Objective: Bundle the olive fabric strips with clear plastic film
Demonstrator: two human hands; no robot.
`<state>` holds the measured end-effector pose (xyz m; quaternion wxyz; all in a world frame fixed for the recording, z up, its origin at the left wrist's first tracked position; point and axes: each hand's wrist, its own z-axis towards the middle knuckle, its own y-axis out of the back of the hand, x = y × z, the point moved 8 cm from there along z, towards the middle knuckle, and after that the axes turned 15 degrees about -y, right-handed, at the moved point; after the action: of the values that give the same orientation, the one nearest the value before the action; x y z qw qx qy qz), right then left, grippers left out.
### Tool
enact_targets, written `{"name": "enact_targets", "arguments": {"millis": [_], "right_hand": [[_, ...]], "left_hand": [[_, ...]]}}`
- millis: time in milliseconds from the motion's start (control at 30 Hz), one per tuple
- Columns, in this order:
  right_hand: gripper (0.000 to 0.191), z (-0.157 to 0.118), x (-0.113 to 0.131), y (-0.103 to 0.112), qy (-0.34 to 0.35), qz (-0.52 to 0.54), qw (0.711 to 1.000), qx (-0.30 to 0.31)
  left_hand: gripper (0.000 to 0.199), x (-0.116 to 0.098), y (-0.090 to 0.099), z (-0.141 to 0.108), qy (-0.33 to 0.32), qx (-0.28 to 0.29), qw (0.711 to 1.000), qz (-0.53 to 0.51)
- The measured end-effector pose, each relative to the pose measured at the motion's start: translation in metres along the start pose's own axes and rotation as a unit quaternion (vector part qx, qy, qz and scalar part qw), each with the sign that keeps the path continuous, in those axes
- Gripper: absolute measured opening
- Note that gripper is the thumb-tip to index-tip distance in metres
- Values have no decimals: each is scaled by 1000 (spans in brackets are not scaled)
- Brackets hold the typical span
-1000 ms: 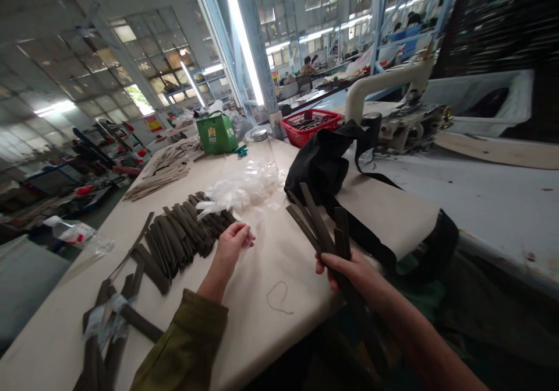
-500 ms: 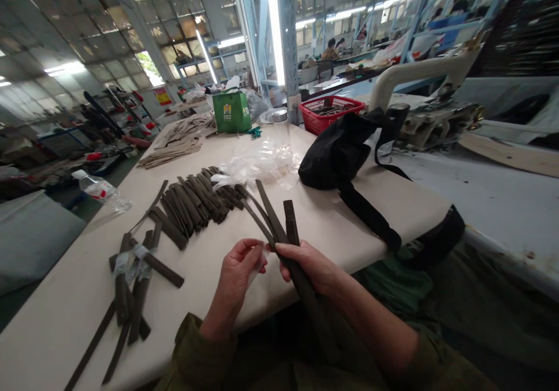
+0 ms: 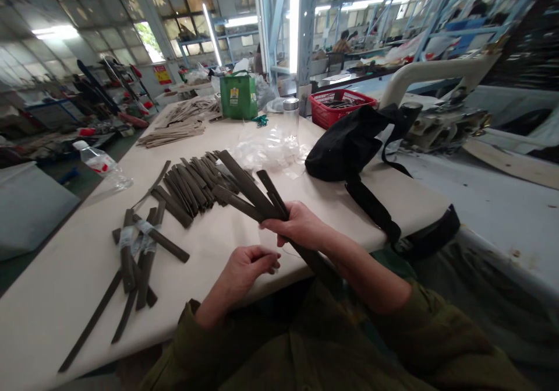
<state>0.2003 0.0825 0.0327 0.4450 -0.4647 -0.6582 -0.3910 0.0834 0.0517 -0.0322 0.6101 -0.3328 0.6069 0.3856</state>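
My right hand [image 3: 301,226] is wrapped round several dark olive fabric strips [image 3: 244,184]. Their upper ends fan out to the left over the table, while the lower ends run down past my wrist toward my lap. Just below and left of it, my left hand [image 3: 248,271] is closed in a pinch, with a bit of clear plastic [image 3: 268,252] barely visible at the fingers. A thin loose thread hangs near the strips. Left of my hands lie strip bundles [image 3: 126,251] banded with clear plastic, and beyond them a row of loose dark strips [image 3: 192,184].
Crumpled clear plastic [image 3: 266,149] lies beyond my hands, beside a glass jar [image 3: 291,120]. A black bag [image 3: 343,146] with its strap is at the right. Farther back stand a green bag [image 3: 238,95] and a red basket [image 3: 321,110]. A plastic bottle [image 3: 102,166] lies at the left edge.
My right hand has raised the strips and turned their tops to the left, fanning them. My left hand has come away from them and dropped slightly lower. The camera view has shifted a little.
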Motion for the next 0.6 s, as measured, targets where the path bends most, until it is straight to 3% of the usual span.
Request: {"name": "enact_targets", "arguments": {"millis": [67, 167, 267, 333, 500, 600], "right_hand": [[10, 3, 2, -6, -2, -23, 1000, 10], [11, 0, 6, -5, 1, -39, 999, -1], [20, -16, 10, 8, 21, -50, 997, -54], [30, -32, 5, 18, 27, -58, 994, -92], [41, -70, -39, 23, -5, -100, 989, -111], [40, -85, -62, 17, 1, -144, 982, -120]], "left_hand": [[22, 0, 2, -1, -8, 11, 999, 40], [20, 2, 13, 0, -9, -33, 998, 47], [22, 6, 30, 3, -19, -136, 988, -71], [26, 10, 40, 5, -23, -203, 963, -175], [27, 20, 54, 10, 12, -329, 877, -349], [22, 17, 54, 14, 12, -330, 873, -358]]}}
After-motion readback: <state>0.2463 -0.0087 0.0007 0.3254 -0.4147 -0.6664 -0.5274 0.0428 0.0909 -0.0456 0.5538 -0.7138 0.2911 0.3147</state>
